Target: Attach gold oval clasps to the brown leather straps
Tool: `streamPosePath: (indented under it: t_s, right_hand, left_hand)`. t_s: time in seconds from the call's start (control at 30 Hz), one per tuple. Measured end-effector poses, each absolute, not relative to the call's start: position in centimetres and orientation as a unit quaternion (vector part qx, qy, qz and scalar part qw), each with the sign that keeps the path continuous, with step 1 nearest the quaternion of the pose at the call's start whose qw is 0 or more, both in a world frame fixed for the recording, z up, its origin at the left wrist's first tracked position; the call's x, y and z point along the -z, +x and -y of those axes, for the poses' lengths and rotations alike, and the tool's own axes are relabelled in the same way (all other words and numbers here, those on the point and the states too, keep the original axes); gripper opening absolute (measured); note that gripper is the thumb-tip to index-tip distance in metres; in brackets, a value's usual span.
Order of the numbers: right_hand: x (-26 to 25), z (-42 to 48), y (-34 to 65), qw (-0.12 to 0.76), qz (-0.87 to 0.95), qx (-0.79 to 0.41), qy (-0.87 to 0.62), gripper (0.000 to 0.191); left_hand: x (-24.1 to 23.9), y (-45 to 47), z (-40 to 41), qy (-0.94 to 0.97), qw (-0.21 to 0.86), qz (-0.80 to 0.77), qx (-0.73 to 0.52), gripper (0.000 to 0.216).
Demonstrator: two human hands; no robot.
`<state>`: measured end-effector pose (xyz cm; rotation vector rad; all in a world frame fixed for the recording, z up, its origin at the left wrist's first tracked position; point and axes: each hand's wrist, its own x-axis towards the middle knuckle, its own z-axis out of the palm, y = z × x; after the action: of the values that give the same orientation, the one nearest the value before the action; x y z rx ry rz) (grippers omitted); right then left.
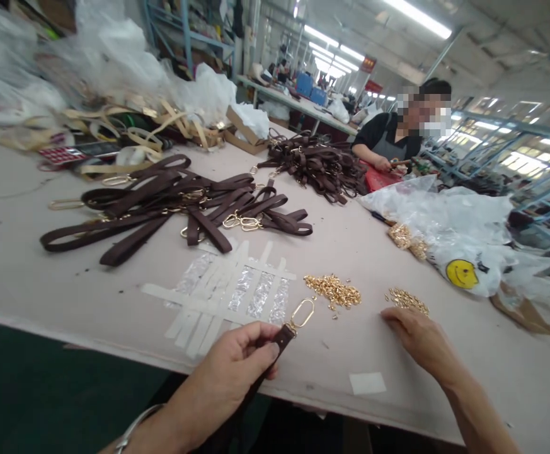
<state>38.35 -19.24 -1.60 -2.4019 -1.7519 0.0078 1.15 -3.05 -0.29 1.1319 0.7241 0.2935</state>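
My left hand (244, 359) is closed round a dark brown leather strap (281, 339), thumb on top. A gold oval snap hook (302, 313) hangs at the strap's end, pointing away from me. To its right lies a heap of small gold rivets (334, 290) on the table. My right hand (416, 337) is at the near edge of a second, smaller pile of gold rivet pieces (407, 301). Its fingers are bent and drawn together, and whatever lies between the fingertips is hidden.
Finished-looking brown straps with gold hooks (161, 195) lie at left, and a bigger strap heap (317, 161) sits behind. Taped clear plastic (241, 290) covers part of the table (48, 290). Plastic bags (464, 221) stand at right. A co-worker (392, 135) works across the table.
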Motion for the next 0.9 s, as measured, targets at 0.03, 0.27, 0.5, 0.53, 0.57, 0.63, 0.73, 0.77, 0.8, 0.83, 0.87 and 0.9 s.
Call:
streamPosePath:
  t_s: [0.03,0.27,0.5,0.53,0.57,0.63,0.73,0.77,0.8,0.83,0.87,0.9]
  right_hand:
    - [1.7,19.3,38.4,0.09,0.576,-0.004,-0.813,0.021]
    - [1.6,19.8,38.5,0.13,0.496,-0.024,-0.858,0.018]
    - [1.9,17.9,25.6,0.4,0.503,-0.048,-0.765,0.01]
    - [2.0,17.2,22.7,0.459,0.518,-0.076,-0.718,0.008]
    - [2.2,16.4,20.0,0.512,0.529,-0.101,-0.67,0.011]
    - [2.4,15.0,15.9,0.572,0.535,-0.128,-0.608,0.019]
    - [2.9,13.6,13.2,0.595,0.526,-0.114,-0.597,0.024]
    - [3.0,13.5,13.1,0.589,0.524,-0.102,-0.607,0.024]
    - [3.1,13.4,13.1,0.579,0.524,-0.091,-0.618,0.023]
    - [3.1,13.5,13.2,0.568,0.526,-0.079,-0.628,0.023]
    - [3.1,13.5,13.3,0.558,0.529,-0.067,-0.635,0.023]
    - [2.9,13.7,13.4,0.549,0.534,-0.056,-0.641,0.022]
  left_hand:
    - [0.4,1.1,3.1,0.518,0.776,-0.331,-0.14,0.024]
    - [0.9,1.0,3.3,0.527,0.774,-0.31,-0.162,0.022]
    - [0.4,1.5,3.9,0.603,0.694,-0.327,-0.217,0.018]
    - [0.4,1.6,4.0,0.618,0.677,-0.329,-0.229,0.017]
    - [0.4,1.7,4.1,0.635,0.656,-0.33,-0.241,0.016]
    - [0.5,1.6,4.2,0.669,0.611,-0.329,-0.265,0.014]
    - [0.8,1.3,4.3,0.702,0.57,-0.32,-0.283,0.014]
    - [0.8,1.2,4.3,0.708,0.565,-0.317,-0.282,0.015]
    - [0.9,1.0,4.4,0.714,0.56,-0.314,-0.28,0.015]
    - [1.0,0.9,4.5,0.72,0.554,-0.311,-0.28,0.015]
    - [1.1,0.9,4.6,0.724,0.549,-0.307,-0.281,0.015]
    - [1.2,0.8,4.7,0.728,0.546,-0.303,-0.284,0.015]
